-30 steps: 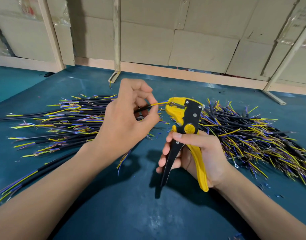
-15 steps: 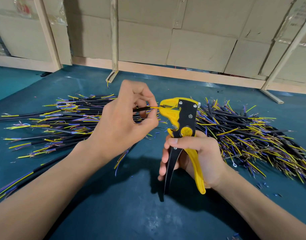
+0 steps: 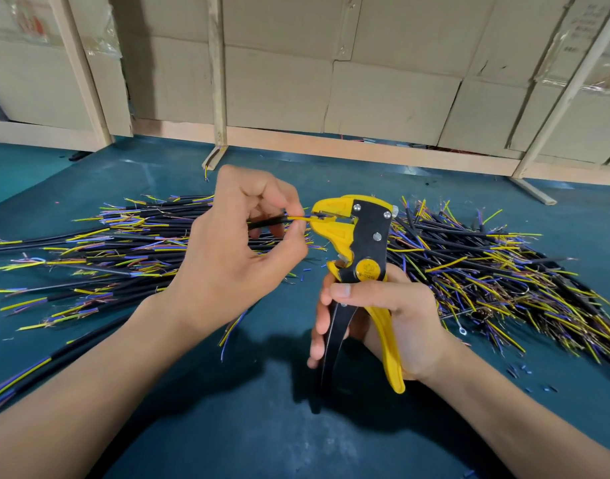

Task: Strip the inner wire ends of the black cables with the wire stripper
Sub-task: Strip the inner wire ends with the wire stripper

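The left hand (image 3: pixel 227 257) pinches one black cable (image 3: pixel 267 221) between thumb and fingertips, its grip narrow and closed round the sheath just behind the bared inner wires. The cable's long axis runs nearly level, left to right, and its yellow wire end (image 3: pixel 298 218) points right, straight into the head of the wire stripper (image 3: pixel 357 236). That tip sits at, or just inside, the stripper's yellow mouth; how deep it goes cannot be told from here.

The right hand (image 3: pixel 383 316) is wrapped round the stripper's two handles, which hang down toward the near side, thumb laid across the front below the round yellow pivot. The handles look partly spread, so the squeeze seems yet to come.

So the wire lies left of the tool's mouth and in line with it, and the right hand is the one placed to close it. The likely next move is a squeeze while the left hand keeps the cable steady along that same line.

One pile of cables (image 3: pixel 99 250) lies on the teal table (image 3: pixel 296 444) at the left, another pile (image 3: pixel 504 271) at the right.
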The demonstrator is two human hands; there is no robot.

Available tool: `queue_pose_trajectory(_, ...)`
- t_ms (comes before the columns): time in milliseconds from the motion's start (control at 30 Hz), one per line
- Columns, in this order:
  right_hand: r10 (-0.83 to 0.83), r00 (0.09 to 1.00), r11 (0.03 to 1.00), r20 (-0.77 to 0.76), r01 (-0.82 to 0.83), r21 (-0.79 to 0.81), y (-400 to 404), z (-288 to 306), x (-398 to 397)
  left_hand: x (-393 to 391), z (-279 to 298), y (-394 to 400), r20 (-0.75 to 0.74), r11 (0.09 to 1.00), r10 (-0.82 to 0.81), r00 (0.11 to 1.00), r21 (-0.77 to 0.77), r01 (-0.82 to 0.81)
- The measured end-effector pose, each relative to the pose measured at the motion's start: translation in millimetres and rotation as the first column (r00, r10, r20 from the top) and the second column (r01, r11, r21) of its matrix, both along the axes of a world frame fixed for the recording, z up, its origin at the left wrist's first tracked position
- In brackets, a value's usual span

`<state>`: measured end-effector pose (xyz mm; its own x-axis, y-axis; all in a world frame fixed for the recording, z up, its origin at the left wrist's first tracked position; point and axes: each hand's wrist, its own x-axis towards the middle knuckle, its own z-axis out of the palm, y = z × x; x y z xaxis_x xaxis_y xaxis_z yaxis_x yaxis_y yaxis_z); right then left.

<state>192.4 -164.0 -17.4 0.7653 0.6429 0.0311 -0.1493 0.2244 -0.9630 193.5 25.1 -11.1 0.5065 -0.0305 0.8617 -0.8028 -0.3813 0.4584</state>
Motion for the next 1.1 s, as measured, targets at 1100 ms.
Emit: queue_pose_trajectory(1100,-0.106,0.897,0.950,-0.429,0.219,0.223,1,-3,7,67,103,-58,-0.660,0.959,-0.283,0.696,-0.214,0.187)
